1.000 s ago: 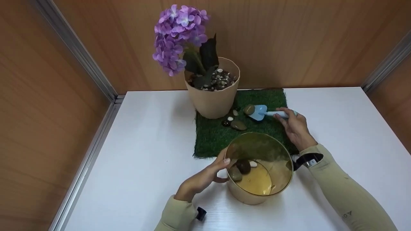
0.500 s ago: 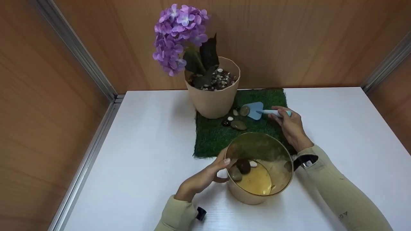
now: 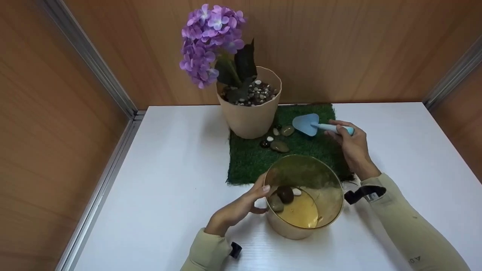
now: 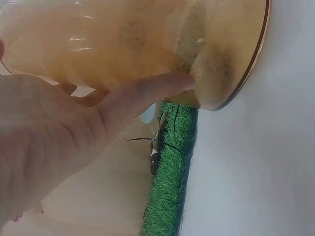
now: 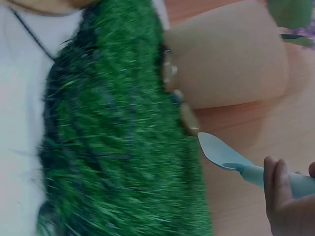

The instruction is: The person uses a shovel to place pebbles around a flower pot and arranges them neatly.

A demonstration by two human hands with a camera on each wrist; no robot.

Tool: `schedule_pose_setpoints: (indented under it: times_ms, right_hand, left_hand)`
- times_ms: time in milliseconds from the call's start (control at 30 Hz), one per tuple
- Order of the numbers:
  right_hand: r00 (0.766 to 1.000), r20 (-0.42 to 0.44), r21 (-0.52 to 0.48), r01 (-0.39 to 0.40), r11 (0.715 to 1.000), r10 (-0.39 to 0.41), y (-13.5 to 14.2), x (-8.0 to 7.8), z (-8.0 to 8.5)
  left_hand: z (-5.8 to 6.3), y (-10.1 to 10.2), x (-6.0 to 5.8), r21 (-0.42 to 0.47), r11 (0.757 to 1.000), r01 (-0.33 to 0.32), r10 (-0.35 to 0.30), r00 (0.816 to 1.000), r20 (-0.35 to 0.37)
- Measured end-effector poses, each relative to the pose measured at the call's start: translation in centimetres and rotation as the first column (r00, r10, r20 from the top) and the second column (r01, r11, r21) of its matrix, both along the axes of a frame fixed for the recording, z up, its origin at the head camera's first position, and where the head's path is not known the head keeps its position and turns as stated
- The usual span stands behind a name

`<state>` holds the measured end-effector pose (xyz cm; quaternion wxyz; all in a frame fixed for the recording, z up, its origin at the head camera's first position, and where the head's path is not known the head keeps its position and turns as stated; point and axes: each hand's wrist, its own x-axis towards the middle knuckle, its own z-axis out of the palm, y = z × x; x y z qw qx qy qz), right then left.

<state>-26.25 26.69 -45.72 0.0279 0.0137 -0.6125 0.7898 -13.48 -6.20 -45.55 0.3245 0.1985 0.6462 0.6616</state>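
My right hand (image 3: 352,145) grips the handle of a small light-blue garden trowel (image 3: 306,125), its bare blade over the green artificial-grass mat (image 3: 246,165). A brownish pebble (image 3: 287,130) lies on the mat just left of the blade. In the right wrist view the trowel's tip (image 5: 206,142) comes close to that pebble. My left hand (image 3: 241,205) holds a see-through amber tub (image 3: 295,234) by its left side, thumb at the rim. Inside the tub are a dark brown stone (image 3: 285,195), a grey stone (image 3: 276,203) and a small white pebble (image 3: 296,192).
A beige pot (image 3: 248,120) with purple flowers (image 3: 211,41) and gravel stands at the mat's back left corner. Beside it lie several pebbles, among them a larger flat one (image 3: 279,146). Wood-grain panels (image 3: 357,49) enclose the white table (image 3: 169,169).
The brownish pebble, at the trowel's tip a second ago, now rests on the mat by the other pebbles. My right hand has drawn the trowel back right. The left hand and tub stay put.
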Motion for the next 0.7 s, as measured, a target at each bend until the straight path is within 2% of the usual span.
schedule_pose_setpoints:
  times_ms: [233, 500, 600, 700]
  right_hand:
    - [0.997, -0.05, -0.107, -0.066, 0.992, 0.061, 1.5, 2.4, 3.3]
    - [0.991, -0.044, -0.261, -0.132, 0.956, 0.125, 3.0, 5.7, 7.3]
    - [0.985, -0.072, -0.276, -0.169, 0.946, 0.155, 3.2, 7.0, 8.6]
    - [0.966, -0.133, -0.222, -0.248, 0.943, 0.223, 3.0, 8.5, 9.7]
  left_hand:
    - [0.0, 0.0, -0.1, 0.008, 1.0, 0.01, -0.01, 1.0, -0.008]
    - [-0.1, 0.0, -0.2, -0.011, 1.0, 0.011, -0.011, 1.0, -0.011]
    - [-0.1, 0.1, -0.1, -0.03, 0.999, 0.01, -0.011, 1.0, -0.016]
    - [0.0, 0.0, -0.1, -0.029, 1.0, 0.009, -0.01, 1.0, -0.023]
